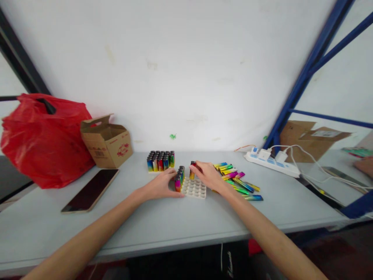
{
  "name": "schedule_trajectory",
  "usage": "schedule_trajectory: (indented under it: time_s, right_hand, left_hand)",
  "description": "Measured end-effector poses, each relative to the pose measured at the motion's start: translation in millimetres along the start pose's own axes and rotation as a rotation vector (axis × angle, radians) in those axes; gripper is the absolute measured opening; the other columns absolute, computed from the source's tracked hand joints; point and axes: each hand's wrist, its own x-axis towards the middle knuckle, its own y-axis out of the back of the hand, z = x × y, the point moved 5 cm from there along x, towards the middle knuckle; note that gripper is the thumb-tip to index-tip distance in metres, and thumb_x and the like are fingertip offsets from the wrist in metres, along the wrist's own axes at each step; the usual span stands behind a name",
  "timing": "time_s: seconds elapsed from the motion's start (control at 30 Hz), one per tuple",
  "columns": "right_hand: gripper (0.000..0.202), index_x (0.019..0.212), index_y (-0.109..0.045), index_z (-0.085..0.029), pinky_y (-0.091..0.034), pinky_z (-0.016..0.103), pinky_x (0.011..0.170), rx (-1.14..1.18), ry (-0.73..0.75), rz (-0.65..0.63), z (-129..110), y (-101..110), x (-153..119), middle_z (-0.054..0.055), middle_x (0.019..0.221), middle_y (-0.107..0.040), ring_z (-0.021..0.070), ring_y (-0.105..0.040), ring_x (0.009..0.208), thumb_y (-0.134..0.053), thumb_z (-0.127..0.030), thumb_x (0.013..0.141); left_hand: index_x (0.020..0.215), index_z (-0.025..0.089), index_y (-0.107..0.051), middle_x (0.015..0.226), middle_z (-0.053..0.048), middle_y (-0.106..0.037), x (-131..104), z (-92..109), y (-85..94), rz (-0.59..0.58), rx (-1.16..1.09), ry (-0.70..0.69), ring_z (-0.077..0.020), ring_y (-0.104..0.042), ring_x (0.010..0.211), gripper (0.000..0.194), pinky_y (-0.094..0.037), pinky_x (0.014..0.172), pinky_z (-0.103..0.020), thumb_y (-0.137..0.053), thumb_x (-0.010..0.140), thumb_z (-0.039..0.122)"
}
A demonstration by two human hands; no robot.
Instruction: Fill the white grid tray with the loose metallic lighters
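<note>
A white tray with holes lies on the table, with a row of colourful lighters standing along its left side. My left hand grips the tray's left end, thumb at the front corner and fingers by the lighters. Above the tray's back edge, my right hand pinches an upright lighter with a black top and a red and gold body. Loose shiny lighters lie in a pile to the right of that hand. Behind my left hand, a second block of upright lighters fills another tray.
On the left are a phone, an open cardboard box and a red plastic bag. A white power strip with plugs and cables lies at the right. Beyond the blue frame, another person's hand shows at the edge.
</note>
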Motion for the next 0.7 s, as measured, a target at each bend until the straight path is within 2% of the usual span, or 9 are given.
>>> schedule_trajectory:
  time_s: [0.13, 0.3, 0.4, 0.47, 0.53, 0.6, 0.7]
  right_hand:
    - [0.036, 0.088, -0.061, -0.021, -0.041, 0.031, 0.076, -0.079, 0.059, -0.069, 8, -13, 2, 0.006, 0.084, -0.069, 0.0208, -0.062, 0.08, -0.044, -0.045, 0.108]
    - [0.026, 0.097, -0.064, -0.019, -0.043, 0.032, 0.081, -0.178, 0.134, -0.16, 13, -28, 3, 0.009, 0.092, -0.071, 0.0224, -0.063, 0.088, -0.052, -0.04, 0.106]
    - [0.028, 0.096, -0.066, -0.018, -0.045, 0.032, 0.082, -0.187, 0.142, -0.199, 6, -28, 1, 0.01, 0.096, -0.071, 0.0231, -0.064, 0.09, -0.058, -0.045, 0.102]
    - [0.031, 0.099, -0.067, -0.019, -0.046, 0.033, 0.084, -0.146, 0.149, -0.232, 2, -24, 0, 0.01, 0.098, -0.071, 0.0231, -0.065, 0.092, -0.056, -0.047, 0.103]
    - [0.034, 0.108, -0.068, -0.021, -0.047, 0.033, 0.09, -0.077, 0.152, -0.206, 4, -13, -1, 0.009, 0.104, -0.072, 0.0222, -0.065, 0.098, -0.043, -0.046, 0.108]
    - [0.037, 0.118, -0.067, -0.023, -0.045, 0.035, 0.099, -0.056, 0.118, -0.1, 17, 1, 0, 0.009, 0.113, -0.072, 0.0224, -0.064, 0.108, -0.034, -0.039, 0.111]
    - [0.031, 0.125, -0.067, -0.02, -0.042, 0.041, 0.107, -0.152, -0.008, 0.035, 52, 14, 2, 0.015, 0.123, -0.069, 0.0268, -0.061, 0.118, -0.044, -0.028, 0.107]
  left_hand:
    - [0.119, 0.02, -0.068, 0.126, -0.011, -0.068, -1, 0, 0.2, 0.016, 0.003, 0.002, -0.0337, -0.064, 0.121, 0.08, -0.052, 0.102, -0.038, -0.074, 0.067, 0.079]
    - [0.122, 0.019, -0.067, 0.129, -0.012, -0.067, -1, 1, -0.2, 0.008, -0.012, -0.012, -0.0332, -0.063, 0.122, 0.081, -0.05, 0.105, -0.038, -0.075, 0.067, 0.078]
    - [0.125, 0.017, -0.066, 0.133, -0.014, -0.065, 0, 0, -1.3, -0.022, -0.016, -0.02, -0.0329, -0.061, 0.126, 0.083, -0.047, 0.109, -0.039, -0.073, 0.069, 0.078]
    - [0.126, 0.017, -0.065, 0.135, -0.014, -0.064, 0, 0, -1.1, -0.027, -0.014, -0.019, -0.0328, -0.06, 0.127, 0.084, -0.046, 0.11, -0.04, -0.074, 0.069, 0.078]
    - [0.125, 0.018, -0.065, 0.133, -0.013, -0.065, 0, 1, -0.1, -0.019, -0.015, -0.016, -0.0327, -0.061, 0.126, 0.083, -0.048, 0.108, -0.039, -0.074, 0.068, 0.078]
    - [0.122, 0.02, -0.067, 0.13, -0.012, -0.067, 0, 1, 1.3, -0.008, -0.013, -0.001, -0.0332, -0.063, 0.124, 0.08, -0.05, 0.105, -0.038, -0.074, 0.067, 0.078]
    - [0.12, 0.021, -0.068, 0.129, -0.011, -0.068, -2, 1, 2.9, 0.013, 0.002, 0.021, -0.0345, -0.065, 0.121, 0.079, -0.052, 0.103, -0.04, -0.075, 0.066, 0.079]
